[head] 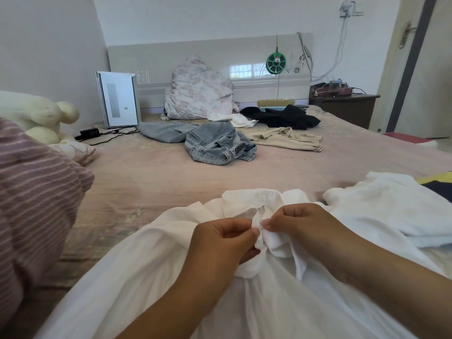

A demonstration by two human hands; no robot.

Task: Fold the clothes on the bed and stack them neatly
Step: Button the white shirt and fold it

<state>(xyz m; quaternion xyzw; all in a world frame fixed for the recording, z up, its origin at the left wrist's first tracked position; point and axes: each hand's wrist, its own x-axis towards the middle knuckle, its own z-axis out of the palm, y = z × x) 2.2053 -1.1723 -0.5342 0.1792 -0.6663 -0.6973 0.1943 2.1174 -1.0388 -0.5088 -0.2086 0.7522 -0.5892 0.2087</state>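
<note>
A white shirt lies spread over the near end of the bed, its collar toward the middle. My left hand and my right hand meet just below the collar, each pinching the shirt's front edge between thumb and fingers. Further up the bed lie crumpled blue jeans, a grey garment, a beige top, a black garment and a small white piece. Another white garment lies at the right, beside the shirt.
A striped purple quilt bulges at the left edge. A plush toy, a white appliance with a cable, a floral bundle and a hand brush line the headboard. A dark nightstand stands at the right.
</note>
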